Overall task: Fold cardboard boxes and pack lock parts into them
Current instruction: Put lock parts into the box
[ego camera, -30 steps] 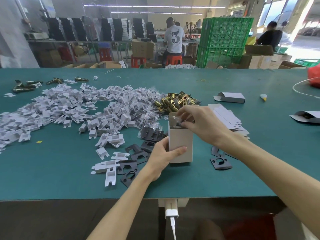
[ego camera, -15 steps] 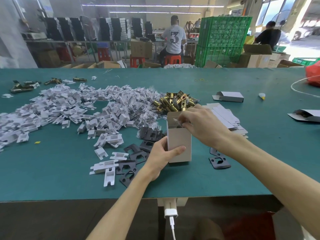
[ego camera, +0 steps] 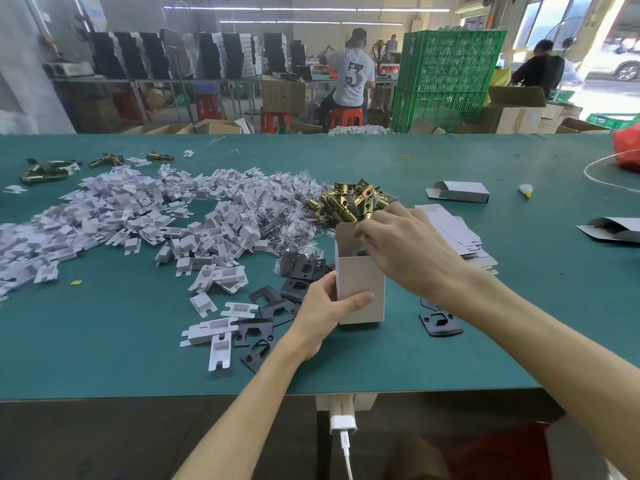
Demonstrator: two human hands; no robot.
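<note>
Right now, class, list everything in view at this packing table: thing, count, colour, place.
cardboard box: one, white, upright, centre
plastic inserts: many, white, heaped left
latch bolts: one pile, brass, behind the box
strike plates: several, black, left and right of box
flat box blanks: one stack, white, right of box
folded boxes: two, white, lying far right
crates: one stack, green, background
left hand: one, grips the box
right hand: one, fingers at box mouth

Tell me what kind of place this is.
Most likely a small factory's packing floor: heaps of white plastic parts and brass latches lie on the long green table, green crates stand stacked behind it, and the left hand holds a small cardboard box.
</note>
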